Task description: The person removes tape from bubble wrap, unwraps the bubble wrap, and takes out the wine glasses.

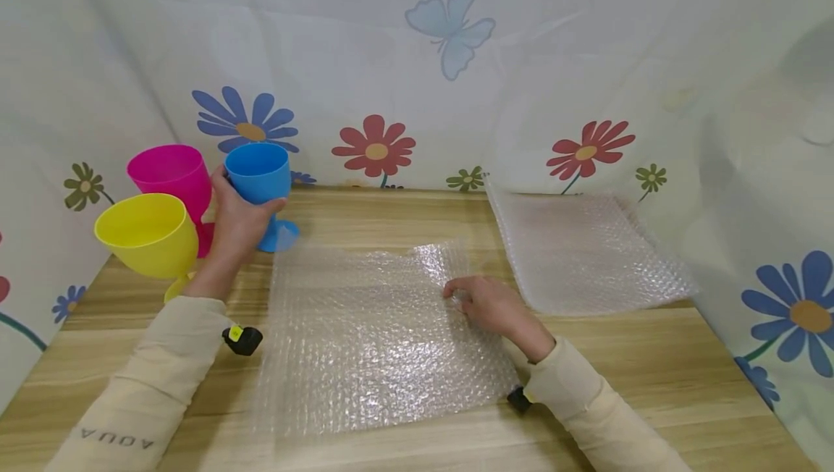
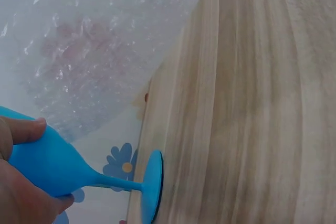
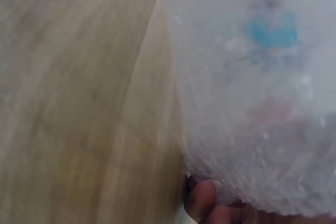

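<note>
My left hand [image 1: 237,215] grips the bowl of a blue plastic goblet [image 1: 259,171] at the back left. In the left wrist view the goblet [image 2: 50,163] shows its slim stem and round foot, the foot right at the wooden tabletop. With its fingertips, my right hand [image 1: 491,305] pinches a clear sheet of bubble wrap [image 1: 384,334] near its right side. That sheet spreads in front of me, and its raised part [image 3: 247,93] fills the right half of the right wrist view, with the fingers [image 3: 202,198] at its lower edge.
A magenta goblet [image 1: 172,171] and a yellow goblet [image 1: 143,237] stand left of my left hand. Another piece of bubble wrap [image 1: 586,255] lies at the back right of the wooden table [image 1: 625,392]. A flower-printed white cloth [image 1: 313,45] walls in the table.
</note>
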